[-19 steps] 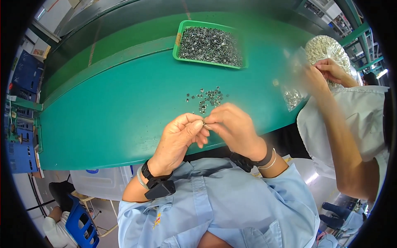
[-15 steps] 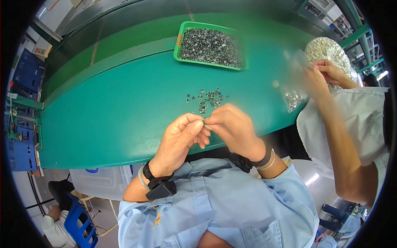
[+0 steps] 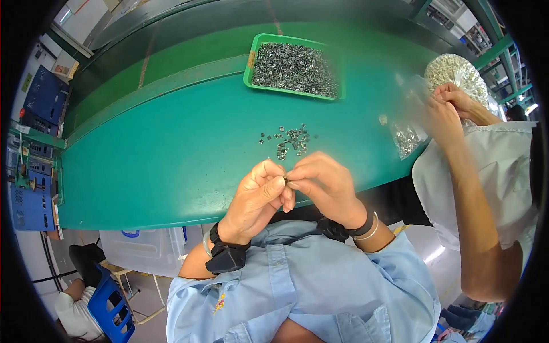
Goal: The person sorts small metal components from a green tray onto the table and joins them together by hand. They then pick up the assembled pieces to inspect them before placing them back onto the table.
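Both my hands meet over the near edge of the green table (image 3: 143,166). My left hand (image 3: 260,194) pinches a small dark metal part (image 3: 286,180) between thumb and fingers. From the other side, my right hand (image 3: 326,186) grips the same part with thumb and forefinger. Fingertips cover most of it, so its exact shape is hidden. Just beyond my hands lies a loose scatter of small square metal pieces (image 3: 297,138). Farther off, a green tray (image 3: 249,77) is filled with many similar dark and silvery pieces.
At my right a co-worker's hands (image 3: 449,111) work by a clear bag of shiny parts (image 3: 406,140) and a large bag of pale pieces (image 3: 454,71). Blue crates (image 3: 34,203) stand at the far left. Below the table's edge is a clear plastic box (image 3: 143,251).
The view has shifted slightly, so the table and tray sit a little lower. My hands stay together on the small part, with only slight finger movement.
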Demonstrator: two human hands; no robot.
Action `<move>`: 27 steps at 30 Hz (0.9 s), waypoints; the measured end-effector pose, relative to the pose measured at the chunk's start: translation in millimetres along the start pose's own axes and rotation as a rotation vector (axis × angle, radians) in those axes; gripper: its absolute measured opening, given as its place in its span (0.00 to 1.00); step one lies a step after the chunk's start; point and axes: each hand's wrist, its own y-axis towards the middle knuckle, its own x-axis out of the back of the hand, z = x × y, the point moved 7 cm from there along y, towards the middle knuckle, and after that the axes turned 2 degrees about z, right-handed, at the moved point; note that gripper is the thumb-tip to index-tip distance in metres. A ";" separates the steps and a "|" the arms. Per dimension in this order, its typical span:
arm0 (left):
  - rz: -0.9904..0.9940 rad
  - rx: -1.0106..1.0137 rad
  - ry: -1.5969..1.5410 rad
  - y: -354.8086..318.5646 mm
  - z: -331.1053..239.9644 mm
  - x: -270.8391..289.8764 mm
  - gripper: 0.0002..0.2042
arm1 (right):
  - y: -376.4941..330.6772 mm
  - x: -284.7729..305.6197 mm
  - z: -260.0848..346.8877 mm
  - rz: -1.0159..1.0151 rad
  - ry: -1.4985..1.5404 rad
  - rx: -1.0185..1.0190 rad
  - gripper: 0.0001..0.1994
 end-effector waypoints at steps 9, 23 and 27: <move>-0.032 0.014 0.015 4.3 4.2 -3.5 0.08 | 0.1 8.1 -1.4 0.008 -0.036 0.060 0.10; 0.022 0.020 -0.113 2.9 5.7 -5.9 0.08 | 1.5 3.8 -6.2 0.010 0.044 0.064 0.10; 0.033 0.042 -0.265 2.6 10.2 -2.6 0.07 | 5.2 2.1 -0.4 0.015 0.003 0.097 0.08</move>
